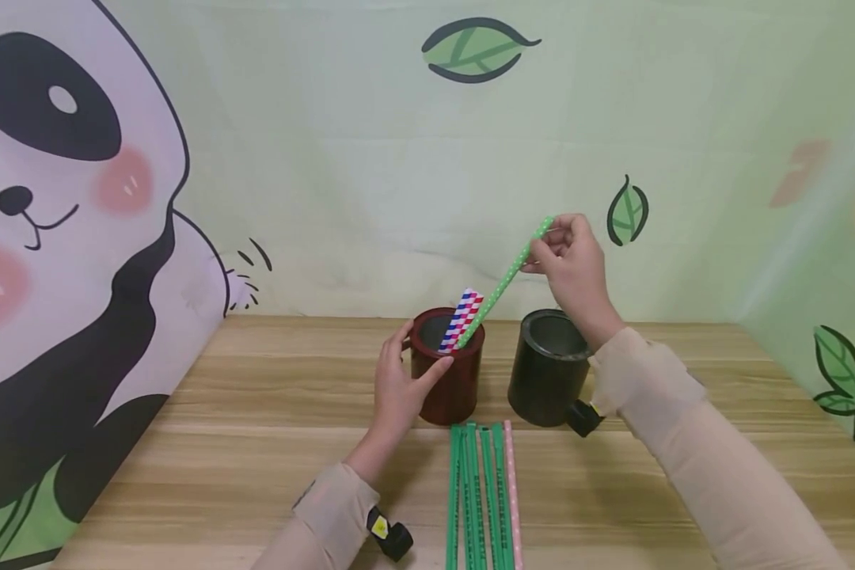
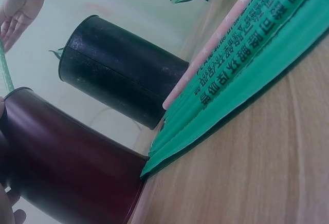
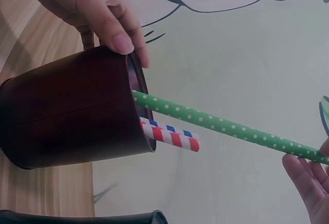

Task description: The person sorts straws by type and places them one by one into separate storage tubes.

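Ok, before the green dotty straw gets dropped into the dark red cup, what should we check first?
1. Right hand pinches the green dotted paper straw at its top: ok.
2. Straw's lower end is inside the dark red round cup: ok.
3. Left hand holds the cup steady: ok.
4. Room in the cup beside the red, white and blue striped straw: ok.
5. Cup stands upright on the wooden table: ok.
6. How deep the straw's end sits: cannot tell.
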A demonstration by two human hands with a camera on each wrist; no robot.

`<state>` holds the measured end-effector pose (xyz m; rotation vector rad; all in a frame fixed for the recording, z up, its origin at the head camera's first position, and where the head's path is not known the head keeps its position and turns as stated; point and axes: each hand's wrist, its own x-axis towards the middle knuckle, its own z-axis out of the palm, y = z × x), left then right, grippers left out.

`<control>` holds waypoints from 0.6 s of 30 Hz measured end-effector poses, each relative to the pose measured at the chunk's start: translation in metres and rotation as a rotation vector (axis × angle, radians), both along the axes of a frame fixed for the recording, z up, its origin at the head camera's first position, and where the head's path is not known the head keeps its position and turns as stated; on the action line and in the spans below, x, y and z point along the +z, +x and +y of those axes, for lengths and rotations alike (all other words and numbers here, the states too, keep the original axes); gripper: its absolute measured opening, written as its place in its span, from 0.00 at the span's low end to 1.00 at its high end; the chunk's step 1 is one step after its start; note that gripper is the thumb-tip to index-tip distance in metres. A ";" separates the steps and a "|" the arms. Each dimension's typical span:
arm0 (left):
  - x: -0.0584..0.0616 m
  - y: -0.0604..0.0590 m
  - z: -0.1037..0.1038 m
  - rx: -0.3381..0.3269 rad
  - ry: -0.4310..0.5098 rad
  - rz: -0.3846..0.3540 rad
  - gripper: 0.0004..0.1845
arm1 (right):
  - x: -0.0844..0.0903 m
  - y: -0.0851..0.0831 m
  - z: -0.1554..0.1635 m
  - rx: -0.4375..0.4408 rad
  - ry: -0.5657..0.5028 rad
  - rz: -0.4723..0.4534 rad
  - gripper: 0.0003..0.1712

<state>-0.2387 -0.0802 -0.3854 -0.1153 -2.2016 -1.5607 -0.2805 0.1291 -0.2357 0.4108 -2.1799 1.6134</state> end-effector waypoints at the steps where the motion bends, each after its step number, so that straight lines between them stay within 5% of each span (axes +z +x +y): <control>1: 0.000 0.000 0.000 0.001 -0.001 0.001 0.42 | -0.001 -0.001 -0.001 -0.003 0.013 0.001 0.16; 18: 0.003 0.003 0.001 0.010 -0.002 0.007 0.42 | -0.026 -0.010 -0.023 0.006 0.190 -0.056 0.18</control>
